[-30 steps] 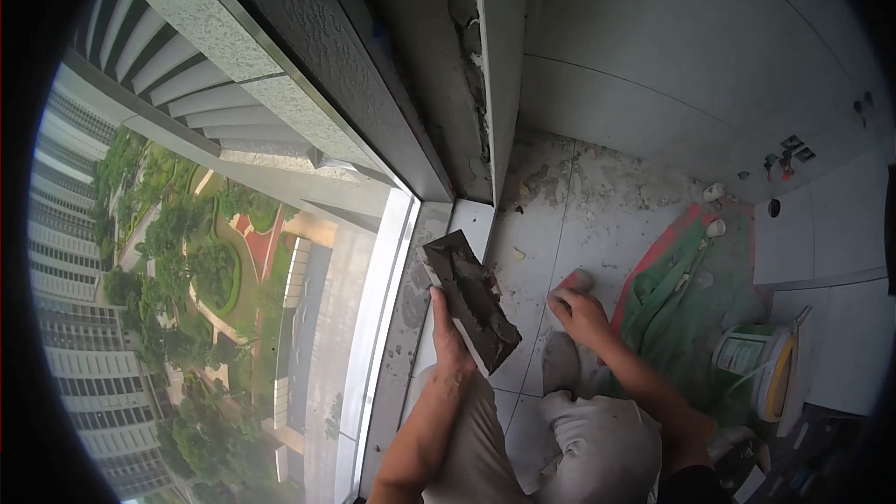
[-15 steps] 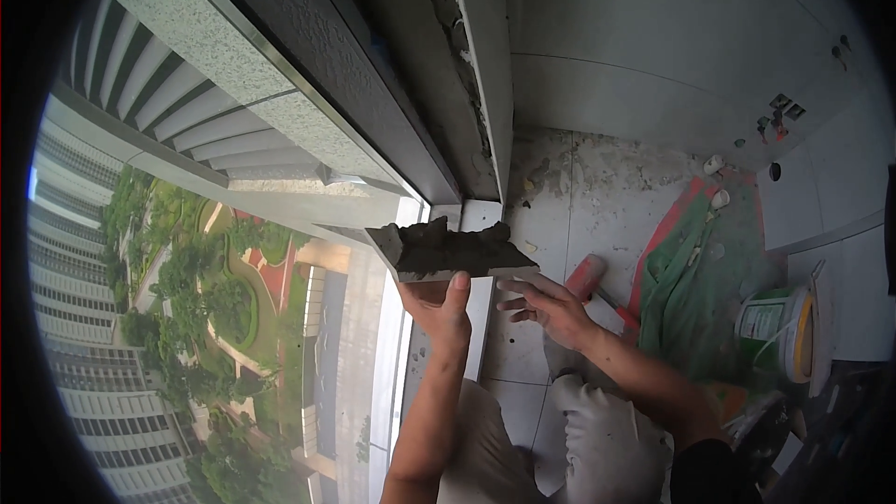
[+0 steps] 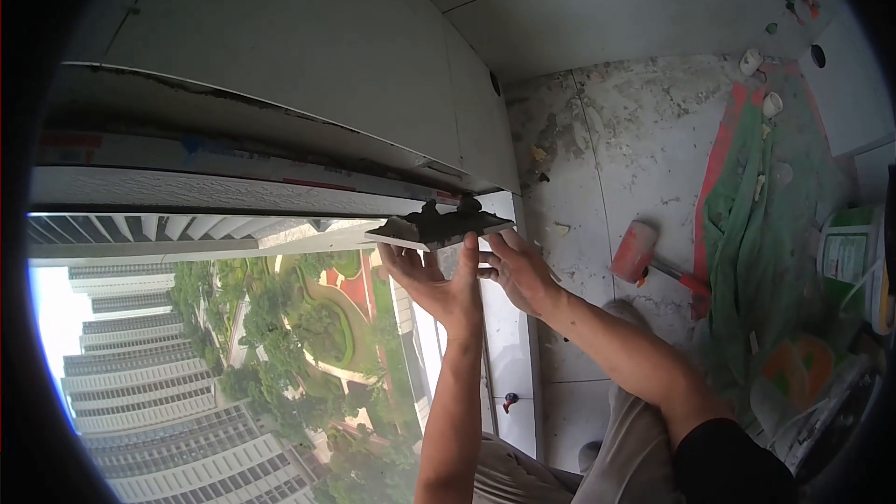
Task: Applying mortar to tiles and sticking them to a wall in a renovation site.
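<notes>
While the left hand [image 3: 439, 294] grips one mortar-coated tile [image 3: 441, 233] from below, near the wall panel's [image 3: 317, 65] lower right corner, its long axis runs left-right, mortar upward. Right-hand [image 3: 523, 275] fingers meet its right end; whether they grip, I cannot tell. One mallet [image 3: 636, 251] lies by one green sheet's [image 3: 747, 233] left edge.

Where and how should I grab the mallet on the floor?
Best by the red handle, probably from above and your right. The mallet lies flat, its bulky head to the left and its slim handle pointing right toward the green sheet, so fingers could wrap around it more easily than around the head. Your right hand is nearer.
</notes>
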The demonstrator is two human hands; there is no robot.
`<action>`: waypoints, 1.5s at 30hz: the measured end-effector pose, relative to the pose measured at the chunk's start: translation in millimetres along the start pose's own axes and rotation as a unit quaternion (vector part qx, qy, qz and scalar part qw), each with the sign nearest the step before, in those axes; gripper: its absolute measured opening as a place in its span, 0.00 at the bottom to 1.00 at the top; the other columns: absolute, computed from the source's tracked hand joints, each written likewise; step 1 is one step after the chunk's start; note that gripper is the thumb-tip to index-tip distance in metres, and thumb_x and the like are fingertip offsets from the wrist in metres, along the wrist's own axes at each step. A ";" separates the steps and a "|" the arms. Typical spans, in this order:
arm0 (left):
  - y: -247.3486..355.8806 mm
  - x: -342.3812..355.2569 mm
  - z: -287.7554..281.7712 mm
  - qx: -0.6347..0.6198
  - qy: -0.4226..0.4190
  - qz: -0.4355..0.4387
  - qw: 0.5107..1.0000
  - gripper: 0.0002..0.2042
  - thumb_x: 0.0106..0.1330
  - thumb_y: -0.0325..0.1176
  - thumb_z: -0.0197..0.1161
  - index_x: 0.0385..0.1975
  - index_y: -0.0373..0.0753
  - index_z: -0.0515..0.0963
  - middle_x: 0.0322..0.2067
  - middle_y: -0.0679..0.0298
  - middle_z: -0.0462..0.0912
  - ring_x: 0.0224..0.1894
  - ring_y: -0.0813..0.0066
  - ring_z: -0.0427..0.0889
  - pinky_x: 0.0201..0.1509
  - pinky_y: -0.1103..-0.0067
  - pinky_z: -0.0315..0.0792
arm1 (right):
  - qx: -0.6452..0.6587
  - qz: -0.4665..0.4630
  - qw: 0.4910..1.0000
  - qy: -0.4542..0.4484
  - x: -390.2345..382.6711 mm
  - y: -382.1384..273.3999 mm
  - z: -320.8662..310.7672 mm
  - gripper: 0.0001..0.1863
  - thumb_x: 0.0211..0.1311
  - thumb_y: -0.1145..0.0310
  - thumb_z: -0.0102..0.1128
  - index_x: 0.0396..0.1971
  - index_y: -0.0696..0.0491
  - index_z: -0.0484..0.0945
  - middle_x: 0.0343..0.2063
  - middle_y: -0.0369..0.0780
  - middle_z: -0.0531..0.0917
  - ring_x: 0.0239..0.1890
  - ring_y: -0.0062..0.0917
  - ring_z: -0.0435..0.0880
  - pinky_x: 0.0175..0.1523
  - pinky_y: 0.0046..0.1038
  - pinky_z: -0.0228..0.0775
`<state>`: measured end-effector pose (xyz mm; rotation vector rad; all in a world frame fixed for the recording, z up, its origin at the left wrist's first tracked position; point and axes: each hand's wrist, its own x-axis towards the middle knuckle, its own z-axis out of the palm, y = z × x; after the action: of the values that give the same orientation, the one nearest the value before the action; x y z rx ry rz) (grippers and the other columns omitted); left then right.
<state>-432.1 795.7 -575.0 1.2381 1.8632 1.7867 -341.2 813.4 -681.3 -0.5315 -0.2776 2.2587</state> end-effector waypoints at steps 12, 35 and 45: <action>-28.1 11.3 35.7 0.077 0.003 -0.032 0.996 0.57 0.66 0.36 0.90 0.86 0.25 0.54 0.80 0.43 0.63 0.82 0.49 0.68 0.85 0.51 0.70 | 0.035 0.040 0.997 0.060 55.3 1.0 -27.8 0.39 0.95 0.48 0.51 0.90 0.56 0.55 0.89 0.48 0.61 0.83 0.52 0.69 0.80 0.52 0.69; -43.9 6.2 72.9 0.204 0.056 -0.020 0.977 0.53 0.76 0.38 0.83 0.92 0.38 0.51 0.76 0.43 0.64 0.73 0.48 0.79 0.74 0.55 0.84 | 0.033 0.038 0.998 0.030 78.0 3.1 -42.6 0.44 0.96 0.47 0.45 0.90 0.65 0.45 0.91 0.55 0.56 0.92 0.53 0.54 0.94 0.55 0.38; -70.6 -2.6 65.3 0.121 0.017 -0.069 0.990 0.52 0.80 0.36 0.79 0.93 0.40 0.45 0.79 0.39 0.65 0.73 0.44 0.82 0.72 0.55 0.84 | 0.089 0.048 0.986 0.130 75.2 -10.3 -27.4 0.33 0.93 0.52 0.58 0.77 0.66 0.74 0.75 0.49 0.80 0.77 0.40 0.81 0.85 0.40 0.72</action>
<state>-411.1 847.2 -653.4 1.1285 2.1799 1.5560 -367.5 877.0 -723.5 -0.7482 0.0829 2.2465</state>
